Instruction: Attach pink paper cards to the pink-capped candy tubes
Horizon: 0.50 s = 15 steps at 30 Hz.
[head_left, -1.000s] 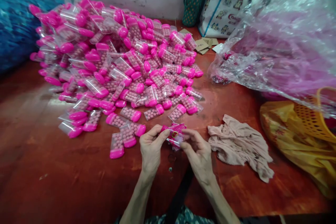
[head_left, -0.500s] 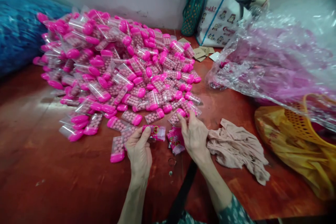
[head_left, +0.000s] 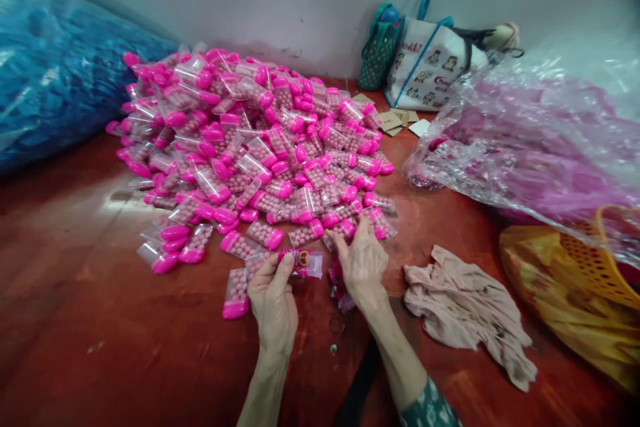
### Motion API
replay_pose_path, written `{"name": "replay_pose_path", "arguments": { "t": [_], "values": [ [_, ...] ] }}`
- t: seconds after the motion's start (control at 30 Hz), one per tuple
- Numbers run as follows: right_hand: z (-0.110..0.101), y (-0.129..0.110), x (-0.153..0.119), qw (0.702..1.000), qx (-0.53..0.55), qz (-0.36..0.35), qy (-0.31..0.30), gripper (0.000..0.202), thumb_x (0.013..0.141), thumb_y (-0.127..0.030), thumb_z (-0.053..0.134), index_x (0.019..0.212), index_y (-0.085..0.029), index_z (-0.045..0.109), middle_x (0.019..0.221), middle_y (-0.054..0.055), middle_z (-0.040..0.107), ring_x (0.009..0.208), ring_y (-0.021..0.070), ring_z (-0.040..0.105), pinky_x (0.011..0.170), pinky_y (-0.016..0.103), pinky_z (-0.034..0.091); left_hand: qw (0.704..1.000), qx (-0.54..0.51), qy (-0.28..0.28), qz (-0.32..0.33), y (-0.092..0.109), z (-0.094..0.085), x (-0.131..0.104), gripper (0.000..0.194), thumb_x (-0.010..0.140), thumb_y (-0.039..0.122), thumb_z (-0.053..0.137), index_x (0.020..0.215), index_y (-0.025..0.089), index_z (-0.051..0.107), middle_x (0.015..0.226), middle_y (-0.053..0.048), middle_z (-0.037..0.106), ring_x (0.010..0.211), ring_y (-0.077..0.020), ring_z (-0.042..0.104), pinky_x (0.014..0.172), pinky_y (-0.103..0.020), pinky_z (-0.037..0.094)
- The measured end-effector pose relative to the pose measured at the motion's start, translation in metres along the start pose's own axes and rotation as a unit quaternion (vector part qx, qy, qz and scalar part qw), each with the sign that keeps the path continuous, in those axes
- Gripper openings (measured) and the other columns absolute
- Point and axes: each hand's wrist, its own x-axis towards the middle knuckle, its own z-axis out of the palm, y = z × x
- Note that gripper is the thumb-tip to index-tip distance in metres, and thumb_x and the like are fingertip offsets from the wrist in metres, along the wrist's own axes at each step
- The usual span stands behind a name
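My left hand (head_left: 274,293) pinches a small pink printed wrapper (head_left: 309,263), its clear end pointing right. My right hand (head_left: 363,257) is at the front edge of a large heap of clear containers (head_left: 260,147) with pink caps and pale pink balls inside. Its thumb and forefinger are apart, with container ends between and behind them; no container is clearly gripped. More pink wrappers (head_left: 341,288) lie on the red table, partly hidden beside my right hand. One container (head_left: 236,293) lies left of my left hand.
A beige cloth (head_left: 470,303) lies to the right. Beyond it are a yellow basket (head_left: 595,260), a yellow bag (head_left: 545,273) and clear plastic over pink material (head_left: 530,140). Blue plastic (head_left: 65,73) fills the left; a white bag (head_left: 425,67) stands by the wall.
The camera view has shifted, so the scene sits lower and further right. My right hand has moved slightly left over the loose wrappers, covering more of them. My left hand still pinches its wrapper.
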Motion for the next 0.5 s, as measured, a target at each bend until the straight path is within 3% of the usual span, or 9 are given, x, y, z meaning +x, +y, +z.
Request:
{"name": "replay_pose_path", "arguments": {
  "t": [0.1, 0.2, 0.27, 0.37, 0.5],
  "values": [
    [0.003, -0.01, 0.005, 0.998, 0.045, 0.047, -0.01, 0.052, 0.081, -0.035, 0.055, 0.122, -0.004, 0.045, 0.118, 0.026, 0.054, 0.109, 0.0347, 0.05, 0.086, 0.046, 0.04, 1.0, 0.007, 0.01, 0.007, 0.0, 0.0, 0.0, 0.019, 0.049, 0.012, 0.077, 0.065, 0.015, 0.067, 0.06, 0.004, 0.066, 0.056, -0.0077, 0.06, 0.059, -0.019, 0.048],
    [0.0, -0.017, 0.019, 0.981, 0.133, 0.137, -0.024, 0.048, 0.075, -0.036, 0.061, 0.114, -0.01, 0.049, 0.093, 0.015, 0.065, 0.082, 0.0274, 0.061, 0.07, 0.04, 0.048, 0.999, 0.029, 0.015, 0.02, 0.001, 0.0, 0.001, 0.019, 0.05, 0.015, 0.076, 0.066, 0.015, 0.066, 0.06, 0.004, 0.065, 0.055, -0.0083, 0.059, 0.057, -0.02, 0.047],
    [-0.006, -0.02, 0.029, 0.952, 0.235, 0.193, -0.028, 0.036, 0.074, -0.035, 0.061, 0.102, -0.014, 0.055, 0.079, 0.007, 0.066, 0.068, 0.0206, 0.061, 0.062, 0.034, 0.05, 0.999, 0.035, 0.014, 0.026, 0.001, 0.0, 0.001, 0.019, 0.05, 0.017, 0.076, 0.066, 0.015, 0.066, 0.059, 0.005, 0.064, 0.056, -0.0081, 0.059, 0.058, -0.02, 0.047],
    [-0.021, -0.026, 0.034, 0.898, 0.381, 0.217, -0.045, 0.022, 0.075, -0.034, 0.06, 0.089, -0.017, 0.057, 0.081, 0.004, 0.064, 0.07, 0.0167, 0.061, 0.065, 0.03, 0.05, 0.999, 0.035, 0.016, 0.025, 0.002, 0.0, 0.002, 0.018, 0.051, 0.018, 0.076, 0.065, 0.015, 0.064, 0.06, 0.005, 0.063, 0.057, -0.0078, 0.059, 0.06, -0.02, 0.046],
    [-0.043, -0.032, 0.024, 0.82, 0.499, 0.23, -0.16, 0.02, 0.077, -0.032, 0.058, 0.092, -0.019, 0.053, 0.079, 0.001, 0.061, 0.066, 0.0135, 0.059, 0.06, 0.026, 0.051, 0.999, 0.032, 0.017, 0.028, 0.004, -0.001, 0.003, 0.018, 0.053, 0.02, 0.075, 0.066, 0.015, 0.064, 0.061, 0.004, 0.063, 0.059, -0.0086, 0.058, 0.061, -0.022, 0.046]
  ]
}}
